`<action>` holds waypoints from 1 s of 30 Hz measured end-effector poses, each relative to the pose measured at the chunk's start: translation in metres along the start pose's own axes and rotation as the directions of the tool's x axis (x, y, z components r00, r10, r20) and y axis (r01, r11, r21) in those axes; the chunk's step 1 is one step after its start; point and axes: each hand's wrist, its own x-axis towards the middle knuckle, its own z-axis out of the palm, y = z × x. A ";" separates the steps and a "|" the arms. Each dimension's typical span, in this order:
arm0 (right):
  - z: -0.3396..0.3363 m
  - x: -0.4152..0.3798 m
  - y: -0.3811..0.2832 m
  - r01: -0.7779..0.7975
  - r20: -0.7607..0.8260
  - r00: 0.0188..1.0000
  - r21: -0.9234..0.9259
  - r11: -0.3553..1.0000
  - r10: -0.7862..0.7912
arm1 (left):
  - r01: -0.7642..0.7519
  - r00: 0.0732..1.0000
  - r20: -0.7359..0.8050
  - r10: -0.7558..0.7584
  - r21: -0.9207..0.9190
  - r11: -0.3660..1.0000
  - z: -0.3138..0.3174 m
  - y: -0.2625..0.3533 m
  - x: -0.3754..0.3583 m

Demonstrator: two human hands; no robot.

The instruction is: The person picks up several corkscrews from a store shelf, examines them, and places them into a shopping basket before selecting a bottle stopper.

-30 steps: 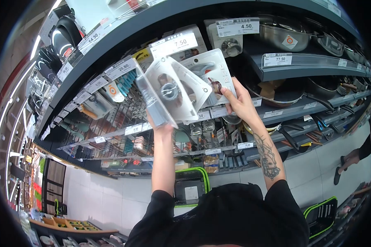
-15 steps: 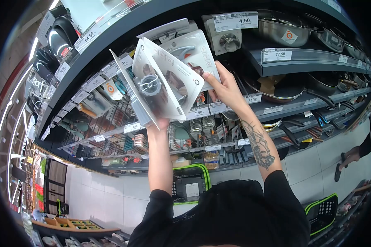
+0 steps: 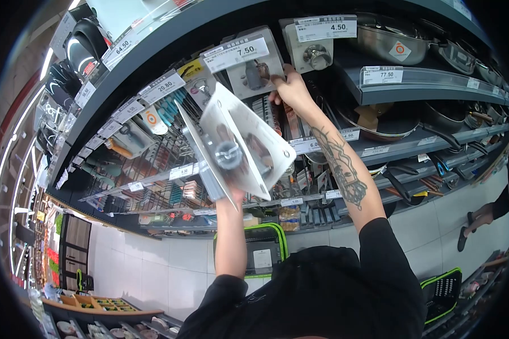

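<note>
My left hand point(image 3: 232, 195) is mostly hidden beneath several carded kitchen-tool packages point(image 3: 240, 150), which it holds fanned out at chest height. The packages have white cards with clear plastic fronts. Farther forward, my right hand point(image 3: 290, 90) is at the right edge of a carded package point(image 3: 254, 73) hanging on the shelf rack. Its fingers are closed around that edge. A 7.50 price label point(image 3: 236, 53) hangs in front of this package. Just to the right hangs another carded package point(image 3: 316, 55) with a round metal item, under a 4.50 label.
Pans point(image 3: 387, 42) stand on shelves at the right. Hanging utensils fill the racks below and left. A black basket with a green rim point(image 3: 283, 240) is on the floor in front of me, another point(image 3: 458, 294) at lower right. A person's legs point(image 3: 475, 223) show far right.
My right hand has left the held packages and moved forward to the hanging one. My left hand has lowered its packages slightly and shifted right, uncovering the 7.50 label.
</note>
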 end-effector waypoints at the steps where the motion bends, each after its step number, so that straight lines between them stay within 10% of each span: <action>1: -0.002 0.005 0.006 -0.022 0.043 0.999 0.045 0.999 0.020 | -0.004 0.989 -0.151 0.000 -0.029 1.000 -0.004 -0.006 -0.006; 4: -0.003 -0.002 0.017 -0.027 0.012 1.000 0.156 0.987 0.025 | 0.015 0.974 -0.218 -0.060 -0.200 0.980 -0.021 -0.016 -0.024; 7: -0.015 -0.038 0.006 0.029 -0.022 0.999 -0.109 0.994 -0.032 | 0.094 0.971 -0.176 -0.162 -0.344 0.934 -0.042 -0.021 -0.036; 14: -0.034 -0.180 -0.066 0.165 0.207 0.967 -0.077 0.983 -0.146 | -0.009 0.982 -0.177 0.070 0.327 0.945 -0.067 -0.025 -0.045; 26: -0.039 -0.245 -0.052 0.188 0.007 0.981 -0.272 0.944 -0.194 | 0.052 0.957 -0.281 0.077 0.423 0.904 -0.015 -0.052 -0.061; 30: -0.039 -0.241 -0.067 0.213 0.159 0.977 -0.607 0.765 -0.145 | 0.046 0.968 -0.236 0.086 0.502 0.864 -0.013 -0.057 -0.061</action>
